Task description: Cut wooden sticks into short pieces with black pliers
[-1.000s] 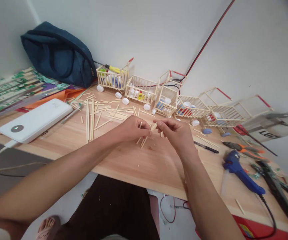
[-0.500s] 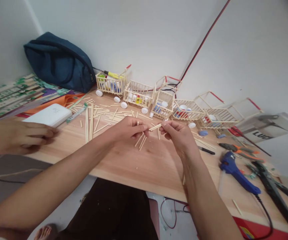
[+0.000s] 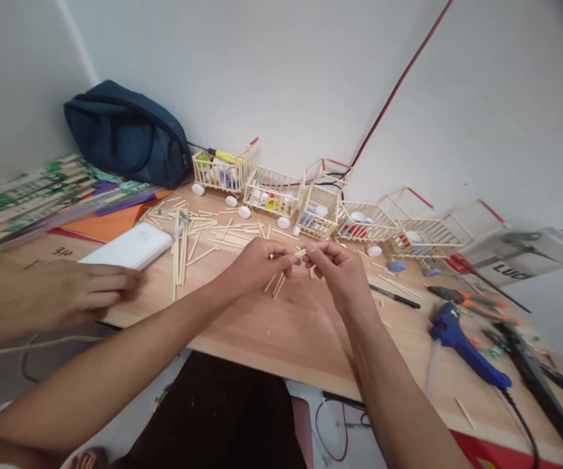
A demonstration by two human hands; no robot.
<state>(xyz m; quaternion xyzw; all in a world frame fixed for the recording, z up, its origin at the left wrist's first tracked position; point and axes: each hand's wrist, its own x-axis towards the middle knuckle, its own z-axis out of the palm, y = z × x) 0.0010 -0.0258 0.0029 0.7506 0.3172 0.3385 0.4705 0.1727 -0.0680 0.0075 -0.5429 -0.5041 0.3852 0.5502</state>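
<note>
Head view: both hands work close together over the bench (image 3: 310, 345). Right hand (image 3: 337, 267) has a narrow grip pinching a short wooden stick (image 3: 301, 253) between the hands; left hand (image 3: 264, 264) grips another, mostly hidden. Stick-built carts (image 3: 319, 213) stand behind; another person's hand (image 3: 86, 290) is beside a white device (image 3: 137, 244).
</note>
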